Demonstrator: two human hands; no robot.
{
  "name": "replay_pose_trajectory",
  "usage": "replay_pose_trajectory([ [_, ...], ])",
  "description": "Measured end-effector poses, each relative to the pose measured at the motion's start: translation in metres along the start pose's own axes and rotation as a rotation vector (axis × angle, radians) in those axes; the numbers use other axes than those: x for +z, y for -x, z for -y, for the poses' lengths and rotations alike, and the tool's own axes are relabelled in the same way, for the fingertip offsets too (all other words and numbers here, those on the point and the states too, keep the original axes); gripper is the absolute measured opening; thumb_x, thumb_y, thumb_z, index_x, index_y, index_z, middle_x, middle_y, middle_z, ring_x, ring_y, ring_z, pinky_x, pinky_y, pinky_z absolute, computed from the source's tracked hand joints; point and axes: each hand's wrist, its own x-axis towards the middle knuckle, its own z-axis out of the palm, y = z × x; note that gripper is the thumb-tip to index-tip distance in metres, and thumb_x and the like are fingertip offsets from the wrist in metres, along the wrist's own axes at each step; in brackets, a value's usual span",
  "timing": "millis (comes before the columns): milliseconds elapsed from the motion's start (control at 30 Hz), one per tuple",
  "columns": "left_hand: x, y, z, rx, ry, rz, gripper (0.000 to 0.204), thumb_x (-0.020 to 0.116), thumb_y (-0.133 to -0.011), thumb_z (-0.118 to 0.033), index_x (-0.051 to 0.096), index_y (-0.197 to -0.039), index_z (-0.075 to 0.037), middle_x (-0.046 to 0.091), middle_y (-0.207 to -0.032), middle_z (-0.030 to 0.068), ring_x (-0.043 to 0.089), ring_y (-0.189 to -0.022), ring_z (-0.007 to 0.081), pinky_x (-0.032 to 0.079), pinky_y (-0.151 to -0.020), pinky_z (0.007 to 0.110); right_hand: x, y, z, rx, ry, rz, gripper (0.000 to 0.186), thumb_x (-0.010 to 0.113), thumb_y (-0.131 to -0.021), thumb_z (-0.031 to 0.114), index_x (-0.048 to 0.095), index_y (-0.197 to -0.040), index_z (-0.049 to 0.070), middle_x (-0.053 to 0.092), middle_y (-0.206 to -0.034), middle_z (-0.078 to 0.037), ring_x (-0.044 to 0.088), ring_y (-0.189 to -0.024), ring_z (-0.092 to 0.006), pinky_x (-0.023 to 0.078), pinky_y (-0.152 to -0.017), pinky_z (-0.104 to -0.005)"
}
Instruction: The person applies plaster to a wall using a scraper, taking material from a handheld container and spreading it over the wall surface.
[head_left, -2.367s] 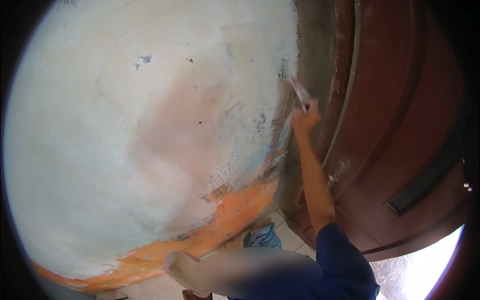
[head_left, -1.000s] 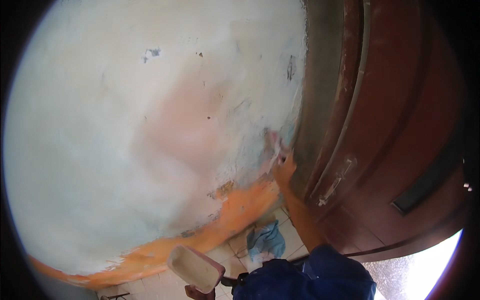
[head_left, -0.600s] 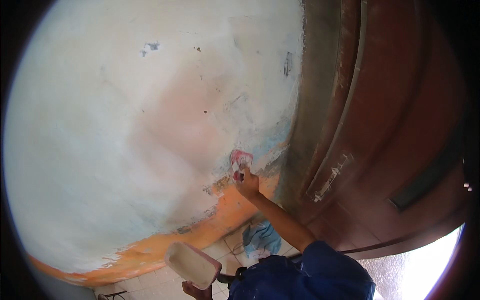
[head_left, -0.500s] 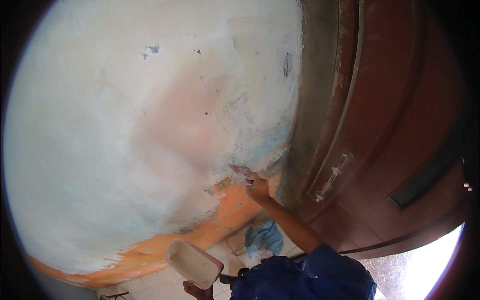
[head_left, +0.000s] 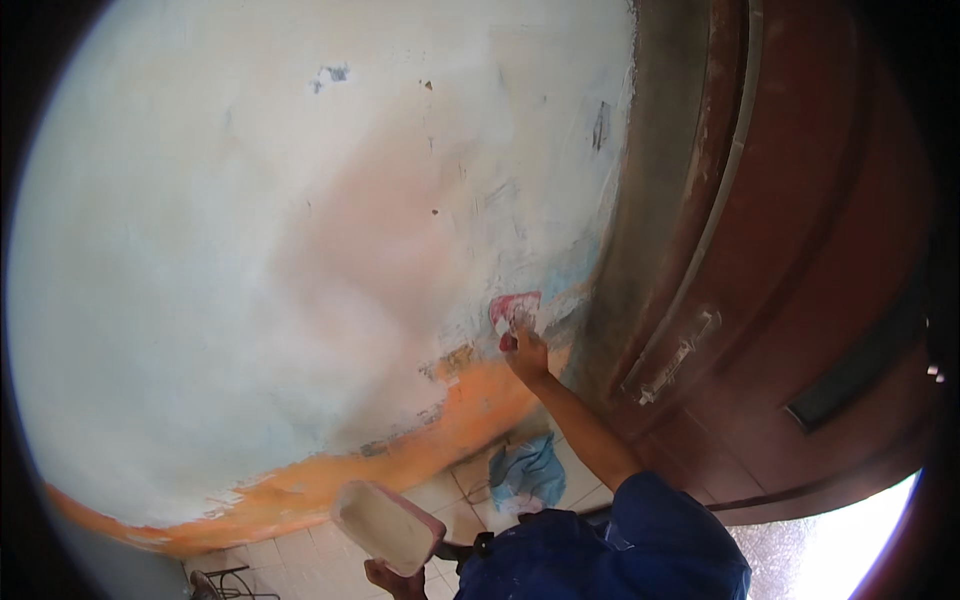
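Observation:
My right hand is closed round the handle of a red putty knife, whose wide blade carries whitish filler. The blade lies against or very close to the wall, just above an orange patch and left of the door frame. Low in the view, my left hand grips the near end of a pinkish rectangular tub. Pale filler covers the inside of the tub.
A brown door with a bolt latch stands on the right. On the tiled floor lies a blue plastic bag, and a dark metal frame is at lower left. Bright light enters at lower right.
My right hand has moved the putty knife slightly up and right, and its blade now faces me more broadly. The view has shifted a little; the left hand still holds the tub.

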Motion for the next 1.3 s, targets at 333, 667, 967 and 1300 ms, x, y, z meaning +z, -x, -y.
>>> replay_pose_trajectory([
  [333, 0.001, 0.004, 0.001, 0.104, -0.132, -0.010, 0.044, 0.074, -0.053, -0.037, 0.060, -0.076, -0.003, 0.062, -0.074, 0.0115, 0.058, -0.064, 0.0227, 0.042, -0.059, 0.036, -0.040, -0.011, 0.046, 1.399, -0.716, -0.331, 0.015, 0.056, -0.082, 0.000, 0.049, -0.094, -0.005, 0.058, -0.075, -0.012, 0.054, -0.056, -0.0194, 0.043, -0.047, -0.0310],
  [667, 0.011, 0.011, -0.002, 0.089, -0.108, -0.066, 0.044, 0.075, -0.054, -0.047, 0.058, -0.063, -0.008, 0.056, -0.057, 0.0075, 0.053, -0.056, 0.0259, 0.037, -0.050, 0.035, -0.068, -0.145, 0.048, 1.309, -1.232, -0.171, 0.003, 0.048, -0.080, -0.003, 0.051, -0.081, -0.003, 0.055, -0.071, -0.012, 0.055, -0.060, -0.0223, 0.054, -0.062, -0.0335],
  [967, 0.021, 0.012, 0.000, 0.096, -0.176, 0.028, 0.039, 0.073, -0.056, -0.047, 0.062, -0.066, -0.010, 0.059, -0.058, 0.0073, 0.051, -0.050, 0.0278, 0.035, -0.049, 0.037, -0.057, -0.044, -0.010, 1.033, -1.808, -0.310, 0.020, 0.050, -0.079, -0.002, 0.053, -0.100, -0.002, 0.060, -0.097, -0.013, 0.060, -0.090, -0.0240, 0.053, -0.070, -0.0375],
  [1300, -0.050, 0.008, 0.002, 0.065, -0.065, -0.111, 0.039, 0.075, -0.055, -0.035, 0.061, -0.073, -0.003, 0.059, -0.064, 0.0101, 0.056, -0.057, 0.0246, 0.039, -0.051, 0.036, 0.015, -0.052, -0.005, 1.502, -1.190, -0.385, 0.008, 0.053, -0.084, 0.001, 0.056, -0.092, 0.000, 0.055, -0.081, -0.008, 0.056, -0.068, -0.0196, 0.048, -0.052, -0.0299],
])
